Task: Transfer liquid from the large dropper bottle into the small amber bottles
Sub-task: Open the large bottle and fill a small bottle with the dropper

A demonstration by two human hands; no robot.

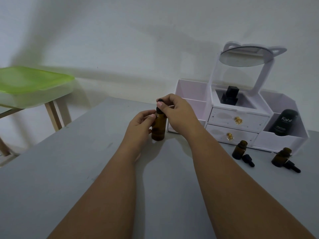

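Note:
The large amber dropper bottle point(159, 127) stands upright on the grey table point(77, 169), near the middle. My left hand point(140, 125) grips its body from the left. My right hand point(175, 112) pinches the black dropper cap point(159, 107) on top of it. Two small amber bottles point(239, 149) point(281, 156) stand uncapped at the right, in front of the organiser. A black dropper cap lies beside each one point(248, 160) point(292, 166).
A white cosmetic organiser point(233, 118) with two drawers, a round mirror point(245, 56) and a black tube point(284, 122) stands at the back right. A side table bearing a green-lidded box point(32, 83) stands at the left, beyond the table edge.

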